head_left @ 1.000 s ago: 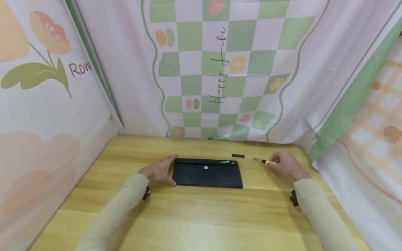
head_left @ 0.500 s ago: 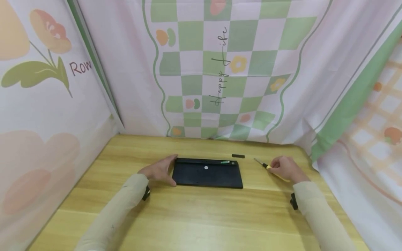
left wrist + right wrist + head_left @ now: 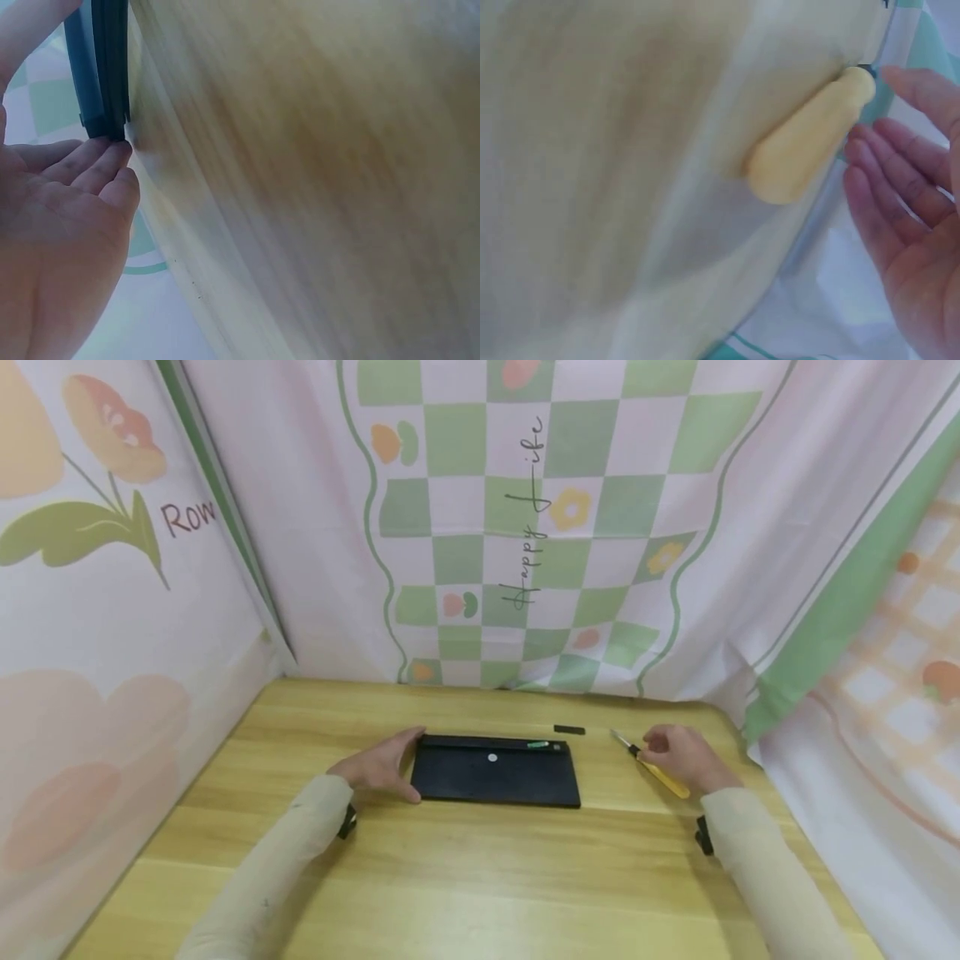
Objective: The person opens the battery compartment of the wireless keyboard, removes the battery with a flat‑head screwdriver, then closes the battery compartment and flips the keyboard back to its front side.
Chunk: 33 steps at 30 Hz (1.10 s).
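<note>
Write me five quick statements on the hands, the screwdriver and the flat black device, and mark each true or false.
1. The left hand touches the left end of the flat black device. True.
2. The screwdriver is to the right of the device. True.
3. The screwdriver's handle is green. False: the handle is yellow.
4. The small black strip lies on top of the device. False: the small black strip lies on the table, beyond the device's far right corner.
5. The right hand is nearer to the screwdriver than to the strip. True.
</note>
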Each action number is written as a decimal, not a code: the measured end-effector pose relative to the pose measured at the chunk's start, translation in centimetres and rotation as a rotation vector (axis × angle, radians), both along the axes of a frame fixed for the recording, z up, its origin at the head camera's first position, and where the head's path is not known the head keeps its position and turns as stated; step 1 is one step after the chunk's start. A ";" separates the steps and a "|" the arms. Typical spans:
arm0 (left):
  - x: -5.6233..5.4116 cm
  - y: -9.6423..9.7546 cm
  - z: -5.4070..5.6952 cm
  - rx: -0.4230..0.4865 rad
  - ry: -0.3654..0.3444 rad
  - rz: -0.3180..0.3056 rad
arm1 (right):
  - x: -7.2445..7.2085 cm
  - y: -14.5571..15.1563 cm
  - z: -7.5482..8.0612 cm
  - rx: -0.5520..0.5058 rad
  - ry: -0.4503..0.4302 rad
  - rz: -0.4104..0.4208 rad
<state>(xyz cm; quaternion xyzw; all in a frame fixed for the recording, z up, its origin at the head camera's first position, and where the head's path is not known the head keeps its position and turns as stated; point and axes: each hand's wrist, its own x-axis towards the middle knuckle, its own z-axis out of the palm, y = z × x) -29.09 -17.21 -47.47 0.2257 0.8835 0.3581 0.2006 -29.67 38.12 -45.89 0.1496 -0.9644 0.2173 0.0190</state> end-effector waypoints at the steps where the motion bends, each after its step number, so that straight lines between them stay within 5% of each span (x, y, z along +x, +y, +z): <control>1: 0.0 0.0 0.1 0.001 0.001 0.001 | -0.1 -0.3 0.4 -0.002 0.007 0.017; 10: -0.3 -0.4 -0.1 -0.001 0.023 -0.006 | -0.9 -4.4 2.4 0.035 0.018 0.178; 21: -0.5 -0.6 -0.4 0.002 0.037 -0.010 | -1.8 -10.2 2.7 0.056 0.052 0.309; 33: -0.4 -0.3 -0.4 -0.028 0.050 -0.006 | -2.2 -13.8 1.2 0.083 0.047 0.340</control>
